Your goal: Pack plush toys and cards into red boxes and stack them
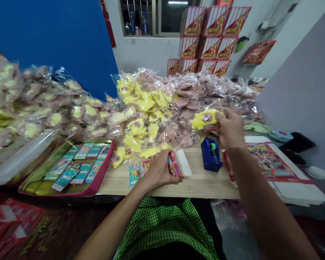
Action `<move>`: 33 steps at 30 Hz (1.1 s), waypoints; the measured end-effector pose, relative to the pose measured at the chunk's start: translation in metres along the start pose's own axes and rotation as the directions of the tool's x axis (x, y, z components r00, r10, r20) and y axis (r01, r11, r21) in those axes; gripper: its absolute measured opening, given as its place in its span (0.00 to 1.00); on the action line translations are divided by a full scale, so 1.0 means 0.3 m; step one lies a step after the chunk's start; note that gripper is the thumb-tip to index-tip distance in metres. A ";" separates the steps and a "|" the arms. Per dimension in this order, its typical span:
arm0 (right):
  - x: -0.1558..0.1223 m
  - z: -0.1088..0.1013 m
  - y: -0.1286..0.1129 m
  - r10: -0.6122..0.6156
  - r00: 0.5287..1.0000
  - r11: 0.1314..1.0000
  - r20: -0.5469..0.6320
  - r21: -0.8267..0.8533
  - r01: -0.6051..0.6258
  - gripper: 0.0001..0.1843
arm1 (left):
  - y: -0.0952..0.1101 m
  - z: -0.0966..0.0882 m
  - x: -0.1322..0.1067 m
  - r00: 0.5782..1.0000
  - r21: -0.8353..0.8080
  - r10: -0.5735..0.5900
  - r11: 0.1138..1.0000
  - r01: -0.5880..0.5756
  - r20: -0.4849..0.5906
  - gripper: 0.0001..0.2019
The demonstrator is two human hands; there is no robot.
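- Closest in, green checked cloth (165, 224) lies across the lap
- Left hand (158, 169) sits low over the counter (206, 184) near its front edge, fingers curled and pinching a small red packet (174, 164), which is tilted just above the wood
- A white box (183, 162) lies just beside that packet, and picture cards (138, 171) lie flat by the left wrist
- Blue tape dispenser (211, 154) stands to the right, just below the right hand
- Off left, a pink-rimmed tray (102, 171) carries rows of teal cards (82, 151)
- Right hand (229, 130) is higher up, fingers pinching a yellow toy in a clear bag (206, 118) at the front of the heap
- Behind it, a heap of bagged toys (151, 97), yellow and pink, covers the back of the counter
- Furthest back, red-and-white cartons (211, 39) are stacked at the wall
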State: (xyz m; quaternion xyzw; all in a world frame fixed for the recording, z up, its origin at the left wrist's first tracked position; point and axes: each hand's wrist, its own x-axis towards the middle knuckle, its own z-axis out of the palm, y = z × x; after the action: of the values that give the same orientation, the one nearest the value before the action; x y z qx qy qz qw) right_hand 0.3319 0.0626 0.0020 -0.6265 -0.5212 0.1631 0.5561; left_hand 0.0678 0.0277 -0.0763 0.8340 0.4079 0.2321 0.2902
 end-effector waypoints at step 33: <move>-0.466 0.170 -0.092 -0.534 0.757 0.630 0.376 -0.420 0.653 0.18 | 0.018 0.031 -0.146 0.926 -0.054 -0.295 0.955 0.290 -0.236 0.27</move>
State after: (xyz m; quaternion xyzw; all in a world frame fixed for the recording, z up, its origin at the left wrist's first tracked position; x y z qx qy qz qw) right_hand 0.2223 -0.0316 -0.0433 -0.5239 -0.7797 -0.1128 0.3239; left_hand 0.0521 -0.0136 -0.0860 0.7267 0.5577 0.2896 0.2776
